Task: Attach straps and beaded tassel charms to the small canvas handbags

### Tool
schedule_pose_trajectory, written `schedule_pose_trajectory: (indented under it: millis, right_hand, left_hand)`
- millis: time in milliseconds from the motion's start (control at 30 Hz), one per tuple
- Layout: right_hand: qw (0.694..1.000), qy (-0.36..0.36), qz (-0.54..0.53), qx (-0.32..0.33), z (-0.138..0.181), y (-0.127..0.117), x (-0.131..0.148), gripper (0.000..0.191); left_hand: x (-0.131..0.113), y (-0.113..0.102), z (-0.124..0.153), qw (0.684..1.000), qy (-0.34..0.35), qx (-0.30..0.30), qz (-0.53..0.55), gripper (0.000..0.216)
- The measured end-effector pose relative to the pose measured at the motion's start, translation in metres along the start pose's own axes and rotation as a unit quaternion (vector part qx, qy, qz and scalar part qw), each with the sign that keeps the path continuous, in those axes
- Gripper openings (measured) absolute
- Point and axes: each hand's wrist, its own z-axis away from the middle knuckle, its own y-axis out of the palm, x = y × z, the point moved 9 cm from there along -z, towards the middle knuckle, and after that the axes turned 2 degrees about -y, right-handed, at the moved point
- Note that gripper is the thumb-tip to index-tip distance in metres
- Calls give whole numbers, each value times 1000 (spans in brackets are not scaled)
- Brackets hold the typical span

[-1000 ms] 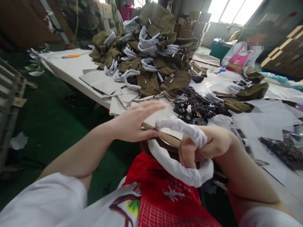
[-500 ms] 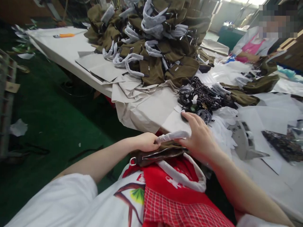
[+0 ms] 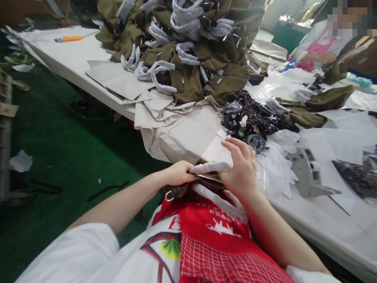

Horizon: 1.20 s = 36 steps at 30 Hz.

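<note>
A dark olive handbag (image 3: 207,181) with a silver zipper is held against my red apron, a metal ring at its left end. One handle (image 3: 209,167), wrapped in white, arches over the zipper; the other wrapped handle (image 3: 218,198) hangs down over the apron. My left hand (image 3: 179,173) is closed on the bag's left top edge, beside the handle's base. At the right end, my right hand (image 3: 240,169) touches the handle and bag edge. Its fingers are raised and spread, with the thumb low by the zipper. Both hands partly hide the bag.
Olive bags with wrapped handles (image 3: 185,59) form a large heap on the table (image 3: 182,133). Black straps and chains (image 3: 250,118) lie ahead of my right hand. Farther right are a grey metal piece (image 3: 309,173) and clear plastic. A person (image 3: 318,51) works across the table. An orange cutter (image 3: 69,38) lies far left.
The bag has tilted and drawn in, so less of its front shows. My left hand has moved slightly left and up. The lower handle has shifted up and left.
</note>
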Motion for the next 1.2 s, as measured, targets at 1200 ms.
schedule_pose_trajectory:
  millis: [1200]
  right_hand:
    - [883, 229, -133, 388, 79, 136, -15, 24]
  left_hand:
    - [16, -15, -13, 950, -77, -142, 268, 31]
